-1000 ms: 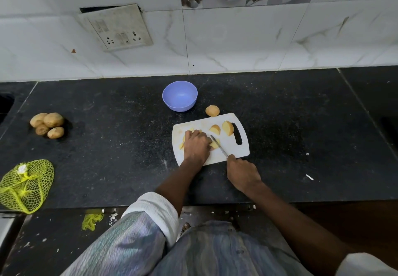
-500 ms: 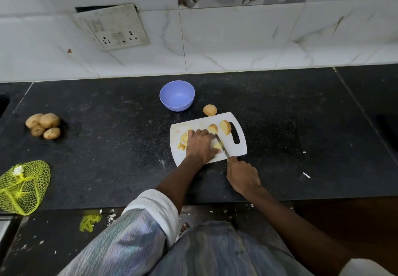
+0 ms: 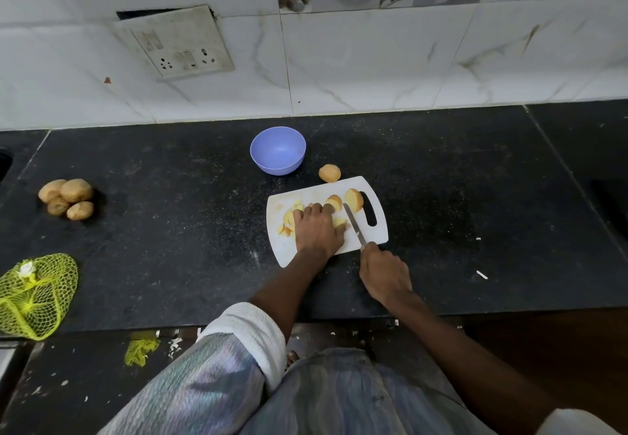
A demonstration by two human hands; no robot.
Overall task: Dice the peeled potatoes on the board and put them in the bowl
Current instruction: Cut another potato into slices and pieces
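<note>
White plastic, the board (image 3: 373,230) lies on the black counter (image 3: 170,230) in front of the person, its handle slot to the right. The left hand (image 3: 317,230) rests palm down on the board, fingers curled over a pale potato piece (image 3: 339,222) and pressing it in place. The right hand (image 3: 385,273) grips the handle of a knife (image 3: 353,224), whose blade lies on the board just right of that piece, tip pointing away. Cut pieces (image 3: 288,221) sit in a loose heap at the left hand's outer side, and two potato chunks (image 3: 353,199) stand beyond the fingertips near the slot. One more potato (image 3: 329,173) sits on the counter, just off the board's far edge. The blue bowl (image 3: 278,149) stands behind the board, apart from it. Far left, four unpeeled potatoes (image 3: 68,198) huddle together, with a yellow net bag (image 3: 35,295) nearer the counter's front edge. A socket plate (image 3: 176,43) hangs tilted on the tiled wall (image 3: 407,60)
</note>
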